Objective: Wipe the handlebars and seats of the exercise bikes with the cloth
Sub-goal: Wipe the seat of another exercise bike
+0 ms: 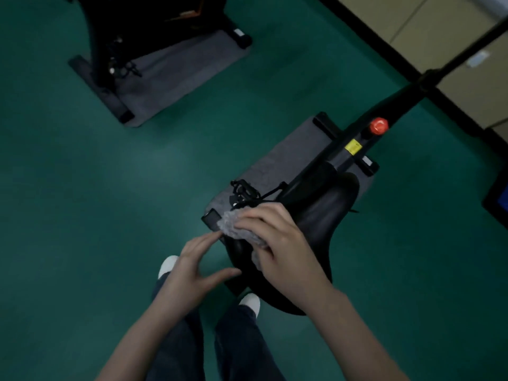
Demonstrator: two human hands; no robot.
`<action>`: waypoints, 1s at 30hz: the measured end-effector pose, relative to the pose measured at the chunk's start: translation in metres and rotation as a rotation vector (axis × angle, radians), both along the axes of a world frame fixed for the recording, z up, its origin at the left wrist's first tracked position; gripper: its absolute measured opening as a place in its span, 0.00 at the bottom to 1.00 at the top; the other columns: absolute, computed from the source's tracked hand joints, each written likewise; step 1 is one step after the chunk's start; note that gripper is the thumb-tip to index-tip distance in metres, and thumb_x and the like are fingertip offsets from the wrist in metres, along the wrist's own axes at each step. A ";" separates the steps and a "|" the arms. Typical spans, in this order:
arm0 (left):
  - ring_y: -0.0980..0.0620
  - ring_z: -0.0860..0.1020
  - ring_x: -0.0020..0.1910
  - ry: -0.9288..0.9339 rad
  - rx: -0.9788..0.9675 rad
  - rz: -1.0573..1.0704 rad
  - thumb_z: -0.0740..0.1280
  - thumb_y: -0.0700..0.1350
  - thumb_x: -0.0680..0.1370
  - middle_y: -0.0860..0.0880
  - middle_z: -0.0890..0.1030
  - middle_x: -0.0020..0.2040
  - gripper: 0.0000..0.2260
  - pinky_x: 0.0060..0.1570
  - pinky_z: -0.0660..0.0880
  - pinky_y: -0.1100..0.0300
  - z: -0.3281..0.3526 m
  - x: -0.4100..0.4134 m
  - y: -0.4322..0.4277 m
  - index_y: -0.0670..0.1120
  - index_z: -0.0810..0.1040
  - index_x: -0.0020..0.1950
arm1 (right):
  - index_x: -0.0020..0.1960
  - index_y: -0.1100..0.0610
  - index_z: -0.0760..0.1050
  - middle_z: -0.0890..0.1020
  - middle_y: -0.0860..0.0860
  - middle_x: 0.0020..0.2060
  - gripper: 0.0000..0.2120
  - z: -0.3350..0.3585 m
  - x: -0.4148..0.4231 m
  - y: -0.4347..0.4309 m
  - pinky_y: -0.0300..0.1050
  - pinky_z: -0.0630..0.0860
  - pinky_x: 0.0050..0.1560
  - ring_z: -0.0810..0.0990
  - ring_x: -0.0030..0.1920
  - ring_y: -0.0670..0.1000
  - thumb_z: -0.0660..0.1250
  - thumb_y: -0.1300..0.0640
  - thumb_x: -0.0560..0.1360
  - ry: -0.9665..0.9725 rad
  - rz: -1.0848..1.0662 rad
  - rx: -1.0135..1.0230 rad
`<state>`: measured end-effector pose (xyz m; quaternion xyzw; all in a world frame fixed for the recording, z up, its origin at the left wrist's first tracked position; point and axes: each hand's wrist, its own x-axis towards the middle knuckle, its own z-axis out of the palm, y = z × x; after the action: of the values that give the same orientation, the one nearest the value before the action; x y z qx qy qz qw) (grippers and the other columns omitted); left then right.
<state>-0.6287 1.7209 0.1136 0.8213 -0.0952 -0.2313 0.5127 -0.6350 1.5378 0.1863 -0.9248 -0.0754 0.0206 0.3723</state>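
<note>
- Floor (82, 202): dark green, smooth, fills most of the view; dim lighting.
- Far exercise bike (132, 28), upper left: black frame, only the lower part is in view, standing on a grey mat (178, 75) that lies flat on the floor.
- Person's white shoes (168, 264) and dark trousers (236, 342) at bottom centre, standing just left of the near bike's seat.
- Left hand (192, 273): fingers spread and mostly straight, holding nothing; index fingertip is just beside the cloth, thumb near the seat's left edge. Cannot tell if it touches.
- Cloth (233, 229): grey, bunched, lying on the left side of the seat under the right hand.
- Right hand (277, 243): fingers bent over the cloth, gripping it and pressing it onto the seat.
- Seat (324, 215): black, wide, its rear end toward the person.
- Pedal (244, 192) with strap, just above the cloth.
- Near exercise bike (395, 97): black frame running up to the right, on a second grey mat (288, 155).
- Yellow sticker (352, 147) and red knob (378, 125) on the frame.
- Wall (439, 37), upper right: beige panels, black baseboard.
- Screen (500, 196) at the right edge, partly cut off.
</note>
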 end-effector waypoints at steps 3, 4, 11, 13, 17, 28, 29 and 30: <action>0.68 0.67 0.61 0.053 -0.020 0.070 0.70 0.65 0.60 0.66 0.69 0.60 0.35 0.60 0.57 0.81 0.002 -0.020 -0.012 0.58 0.66 0.65 | 0.55 0.64 0.79 0.78 0.53 0.55 0.20 0.002 -0.001 -0.008 0.36 0.66 0.65 0.71 0.60 0.50 0.63 0.76 0.66 0.008 0.061 -0.005; 0.70 0.67 0.61 0.072 -0.030 0.091 0.69 0.65 0.60 0.67 0.68 0.60 0.35 0.60 0.57 0.81 0.002 -0.023 -0.014 0.59 0.65 0.65 | 0.56 0.64 0.79 0.78 0.54 0.55 0.18 0.002 0.004 -0.010 0.37 0.66 0.64 0.71 0.59 0.51 0.63 0.75 0.68 0.020 0.052 -0.023; 0.69 0.66 0.65 0.098 -0.095 0.138 0.70 0.66 0.61 0.67 0.69 0.62 0.34 0.62 0.59 0.77 0.002 -0.028 -0.016 0.65 0.63 0.65 | 0.54 0.60 0.78 0.80 0.57 0.50 0.09 -0.012 0.081 -0.008 0.47 0.71 0.53 0.77 0.53 0.58 0.62 0.59 0.78 0.313 -0.016 -0.266; 0.69 0.66 0.64 0.120 -0.127 0.146 0.69 0.66 0.62 0.67 0.69 0.62 0.34 0.62 0.59 0.78 0.000 -0.029 -0.017 0.65 0.62 0.66 | 0.53 0.57 0.78 0.81 0.56 0.48 0.08 -0.014 0.100 -0.002 0.47 0.73 0.51 0.77 0.52 0.57 0.61 0.58 0.78 0.469 0.023 -0.300; 0.68 0.67 0.64 0.143 -0.177 0.187 0.69 0.66 0.62 0.64 0.71 0.62 0.35 0.62 0.60 0.77 -0.002 -0.035 -0.019 0.66 0.62 0.66 | 0.46 0.51 0.78 0.82 0.51 0.43 0.05 -0.013 0.114 0.011 0.44 0.74 0.47 0.79 0.50 0.52 0.63 0.55 0.77 0.573 0.229 -0.291; 0.64 0.75 0.59 0.212 -0.307 0.502 0.72 0.58 0.70 0.63 0.80 0.57 0.22 0.60 0.70 0.69 0.004 -0.079 -0.053 0.62 0.71 0.62 | 0.47 0.59 0.82 0.83 0.50 0.44 0.05 0.004 0.072 0.006 0.48 0.73 0.53 0.78 0.49 0.53 0.70 0.58 0.74 0.062 0.689 -0.144; 0.65 0.76 0.58 0.209 -0.313 0.540 0.71 0.57 0.69 0.64 0.80 0.56 0.21 0.58 0.70 0.71 0.005 -0.085 -0.059 0.62 0.72 0.60 | 0.47 0.59 0.82 0.83 0.50 0.44 0.05 0.006 0.065 0.005 0.48 0.74 0.52 0.78 0.49 0.53 0.71 0.58 0.74 0.036 0.738 -0.134; 0.67 0.76 0.57 0.200 -0.315 0.576 0.70 0.58 0.67 0.64 0.80 0.55 0.20 0.57 0.69 0.72 0.006 -0.091 -0.065 0.62 0.72 0.58 | 0.47 0.59 0.82 0.82 0.50 0.44 0.05 0.006 0.058 0.004 0.47 0.74 0.52 0.78 0.49 0.53 0.71 0.59 0.73 0.011 0.797 -0.133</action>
<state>-0.7196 1.6555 0.1192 0.6985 0.1568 -0.1387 0.6843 -0.5767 1.5416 0.1924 -0.8451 -0.4247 0.1729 0.2749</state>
